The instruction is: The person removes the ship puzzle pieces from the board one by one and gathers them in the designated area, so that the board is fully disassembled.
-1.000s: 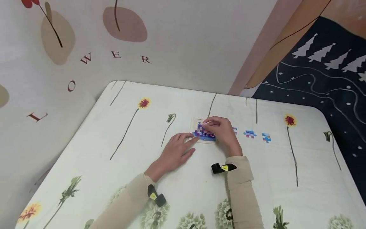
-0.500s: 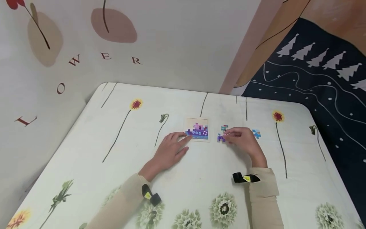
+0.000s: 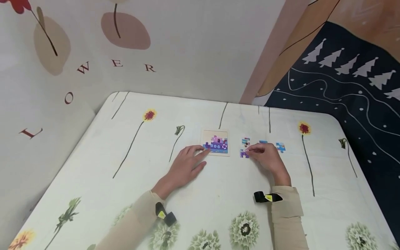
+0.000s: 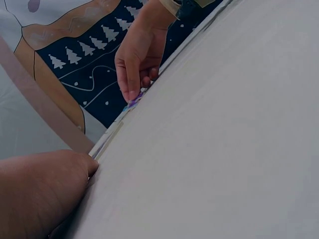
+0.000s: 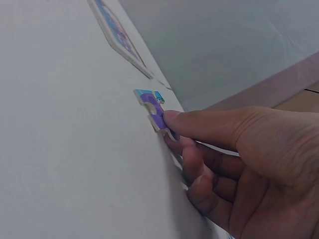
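Note:
A small square puzzle board (image 3: 228, 143) lies mid-table, its lower part filled with joined pieces showing a purple boat. My left hand (image 3: 186, 166) lies spread beside it, index fingertip on the board's lower left. To the board's right, my right hand (image 3: 269, 158) pinches a purple puzzle piece (image 3: 244, 153) between thumb and fingers. In the right wrist view the purple piece (image 5: 156, 117) has a blue edge and appears slightly tilted, the thumb on its end; the curled fingers partly hide its far side.
Loose puzzle pieces lie right of the board: a striped one (image 3: 246, 141), a blue one (image 3: 263, 141) behind the right hand, another blue one (image 3: 280, 147) farther right. A flower-patterned cloth (image 3: 203, 194) covers the table; a printed wall covering (image 3: 200, 45) stands behind.
My right hand has left the board, moved right to the loose pieces and taken hold of the purple one. A pink piece shows on the board. My left hand has stayed at the board.

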`<action>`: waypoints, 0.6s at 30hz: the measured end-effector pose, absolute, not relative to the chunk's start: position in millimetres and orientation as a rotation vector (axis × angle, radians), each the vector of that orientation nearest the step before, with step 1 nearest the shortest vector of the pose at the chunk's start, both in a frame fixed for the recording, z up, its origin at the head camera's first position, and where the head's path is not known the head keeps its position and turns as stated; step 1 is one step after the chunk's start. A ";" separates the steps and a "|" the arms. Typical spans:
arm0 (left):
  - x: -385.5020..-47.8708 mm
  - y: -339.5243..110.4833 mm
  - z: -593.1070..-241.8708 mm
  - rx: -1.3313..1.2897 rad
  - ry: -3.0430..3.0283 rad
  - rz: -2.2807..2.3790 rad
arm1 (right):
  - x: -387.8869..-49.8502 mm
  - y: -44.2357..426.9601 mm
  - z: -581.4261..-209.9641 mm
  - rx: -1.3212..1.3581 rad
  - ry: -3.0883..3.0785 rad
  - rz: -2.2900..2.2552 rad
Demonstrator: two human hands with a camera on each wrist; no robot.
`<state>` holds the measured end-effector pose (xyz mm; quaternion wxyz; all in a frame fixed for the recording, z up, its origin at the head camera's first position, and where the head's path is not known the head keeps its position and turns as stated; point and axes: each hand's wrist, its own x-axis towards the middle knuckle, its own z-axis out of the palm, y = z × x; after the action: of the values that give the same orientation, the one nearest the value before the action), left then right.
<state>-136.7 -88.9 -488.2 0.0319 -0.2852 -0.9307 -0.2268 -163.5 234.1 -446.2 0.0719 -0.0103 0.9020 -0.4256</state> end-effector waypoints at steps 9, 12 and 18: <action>-136.1 -87.7 -491.5 -0.885 -2.879 -0.734 | -163.4 238.2 -451.6 -0.026 2.716 -1.277; -135.7 -87.3 -492.1 -0.888 -2.881 -0.724 | -162.3 238.9 -450.2 -0.033 2.712 -1.283; -137.1 -88.4 -490.7 -0.900 -2.856 -0.692 | -163.1 238.0 -448.3 -0.032 2.720 -1.269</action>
<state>-137.1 -88.4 -490.7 0.0339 -0.2925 -0.9288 -0.2251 -163.1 238.0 -448.3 0.0698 -0.0105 0.9040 -0.4216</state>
